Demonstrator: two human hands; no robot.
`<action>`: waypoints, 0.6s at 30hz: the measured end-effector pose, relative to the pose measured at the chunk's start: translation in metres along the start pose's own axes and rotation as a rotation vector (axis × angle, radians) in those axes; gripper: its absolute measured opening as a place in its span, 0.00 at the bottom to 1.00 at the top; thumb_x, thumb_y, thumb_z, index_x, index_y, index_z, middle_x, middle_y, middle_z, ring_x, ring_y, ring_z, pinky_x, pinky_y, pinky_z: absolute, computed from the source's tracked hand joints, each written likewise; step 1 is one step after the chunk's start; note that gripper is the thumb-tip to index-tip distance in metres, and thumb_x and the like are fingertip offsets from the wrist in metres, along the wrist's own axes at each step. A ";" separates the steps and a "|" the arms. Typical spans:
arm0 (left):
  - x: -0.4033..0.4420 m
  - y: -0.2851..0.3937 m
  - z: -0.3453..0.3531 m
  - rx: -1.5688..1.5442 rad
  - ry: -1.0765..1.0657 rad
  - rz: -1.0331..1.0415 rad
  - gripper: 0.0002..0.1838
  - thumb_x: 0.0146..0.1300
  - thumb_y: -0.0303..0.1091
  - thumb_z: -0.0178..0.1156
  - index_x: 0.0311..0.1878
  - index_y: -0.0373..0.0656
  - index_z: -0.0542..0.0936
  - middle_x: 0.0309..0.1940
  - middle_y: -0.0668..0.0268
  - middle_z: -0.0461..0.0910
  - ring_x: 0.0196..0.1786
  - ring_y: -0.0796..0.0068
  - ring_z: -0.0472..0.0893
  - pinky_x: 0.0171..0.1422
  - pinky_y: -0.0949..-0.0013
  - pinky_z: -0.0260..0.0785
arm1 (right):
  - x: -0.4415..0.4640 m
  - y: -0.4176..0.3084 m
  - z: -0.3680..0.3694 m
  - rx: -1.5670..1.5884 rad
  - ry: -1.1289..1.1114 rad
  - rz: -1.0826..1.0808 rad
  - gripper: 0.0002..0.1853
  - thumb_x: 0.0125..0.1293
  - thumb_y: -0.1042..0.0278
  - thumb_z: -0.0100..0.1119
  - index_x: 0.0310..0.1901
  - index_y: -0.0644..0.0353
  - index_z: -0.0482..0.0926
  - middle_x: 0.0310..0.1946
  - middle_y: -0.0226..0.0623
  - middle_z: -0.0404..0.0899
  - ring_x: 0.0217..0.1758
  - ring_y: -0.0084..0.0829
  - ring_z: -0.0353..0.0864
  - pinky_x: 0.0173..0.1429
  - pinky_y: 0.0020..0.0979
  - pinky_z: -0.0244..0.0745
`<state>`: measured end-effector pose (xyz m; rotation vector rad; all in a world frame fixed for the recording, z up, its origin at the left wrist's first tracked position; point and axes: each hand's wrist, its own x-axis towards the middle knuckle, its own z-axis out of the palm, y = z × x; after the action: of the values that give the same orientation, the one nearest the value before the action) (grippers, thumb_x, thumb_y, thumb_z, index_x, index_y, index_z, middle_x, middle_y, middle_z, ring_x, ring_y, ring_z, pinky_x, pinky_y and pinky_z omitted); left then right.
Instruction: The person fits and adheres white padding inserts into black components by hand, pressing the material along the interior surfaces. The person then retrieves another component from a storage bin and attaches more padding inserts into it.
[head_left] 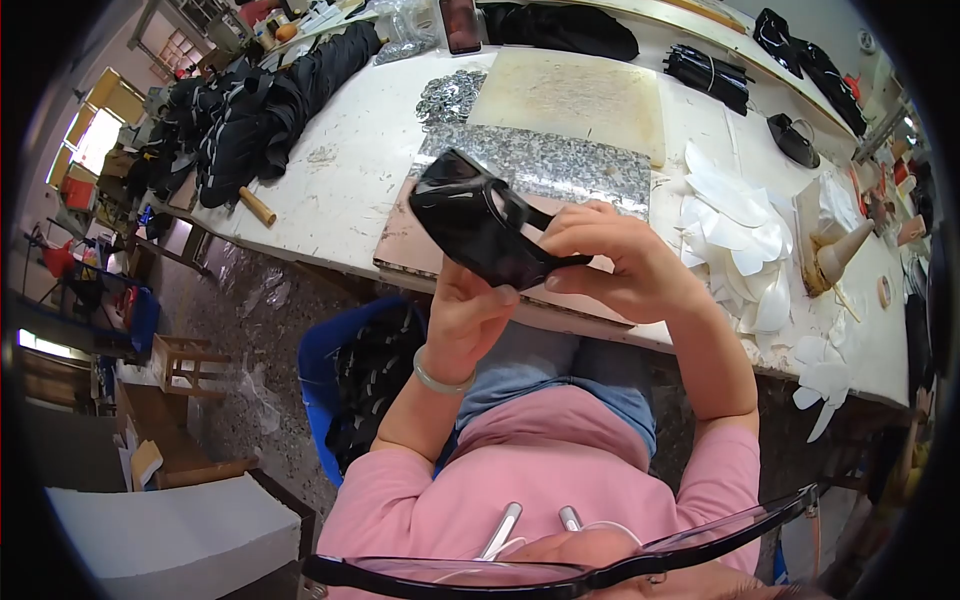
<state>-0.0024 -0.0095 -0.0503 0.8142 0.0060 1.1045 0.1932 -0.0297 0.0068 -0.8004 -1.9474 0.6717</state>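
Observation:
A glossy black shoe upper (470, 225) with a thin strap is held up over the near edge of the workbench. My left hand (468, 310) grips it from below, thumb against its lower edge. At its right end, my right hand (630, 255) pinches the narrow black end between thumb and fingers. Behind the upper lie a speckled stone slab (590, 165) and a pinkish board (400, 235), which the hands and upper partly cover. A heap of small metal pieces (450, 97) sits at the slab's far left corner.
White cut pieces (745, 235) overlap the bench's right side, near a cone-shaped container (840, 255). A pale cutting mat (570, 95) and phone (461, 25) are farther back. Black uppers (255, 120) pile up left, beside a wooden handle (257, 206). A blue bin (325, 385) stands below.

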 end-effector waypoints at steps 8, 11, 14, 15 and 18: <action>-0.012 -0.009 -0.014 0.359 0.021 0.162 0.29 0.53 0.14 0.69 0.59 0.37 0.72 0.51 0.63 0.79 0.55 0.73 0.78 0.60 0.68 0.71 | -0.007 -0.002 0.012 -0.154 0.073 0.013 0.09 0.56 0.72 0.70 0.32 0.59 0.77 0.29 0.33 0.74 0.38 0.34 0.73 0.53 0.35 0.61; -0.011 -0.017 -0.016 0.474 0.037 0.215 0.27 0.52 0.16 0.71 0.56 0.37 0.74 0.49 0.64 0.80 0.52 0.77 0.78 0.54 0.73 0.71 | -0.010 0.000 0.013 -0.127 0.093 -0.004 0.09 0.57 0.72 0.69 0.35 0.59 0.77 0.29 0.34 0.74 0.37 0.36 0.73 0.54 0.36 0.63; -0.015 -0.026 -0.019 0.536 0.073 0.228 0.26 0.52 0.17 0.72 0.55 0.37 0.74 0.47 0.65 0.80 0.49 0.79 0.78 0.51 0.76 0.70 | -0.013 0.004 0.016 -0.132 0.122 0.018 0.10 0.58 0.72 0.68 0.40 0.60 0.78 0.31 0.37 0.76 0.38 0.40 0.74 0.56 0.37 0.64; -0.016 -0.027 -0.019 0.539 0.088 0.223 0.26 0.52 0.17 0.72 0.55 0.38 0.74 0.47 0.66 0.80 0.49 0.80 0.77 0.51 0.76 0.70 | -0.014 0.003 0.017 -0.124 0.142 0.047 0.10 0.58 0.72 0.68 0.41 0.60 0.79 0.32 0.37 0.77 0.38 0.41 0.74 0.56 0.37 0.65; -0.016 -0.026 -0.016 0.480 0.150 0.121 0.26 0.52 0.18 0.72 0.55 0.39 0.75 0.46 0.68 0.80 0.48 0.80 0.77 0.52 0.74 0.69 | -0.019 0.005 0.021 -0.097 0.174 0.159 0.13 0.58 0.72 0.68 0.44 0.60 0.80 0.33 0.39 0.78 0.39 0.42 0.74 0.57 0.37 0.65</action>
<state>0.0045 -0.0183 -0.0827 1.1675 0.3633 1.2983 0.1833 -0.0438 -0.0159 -1.0475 -1.7823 0.5836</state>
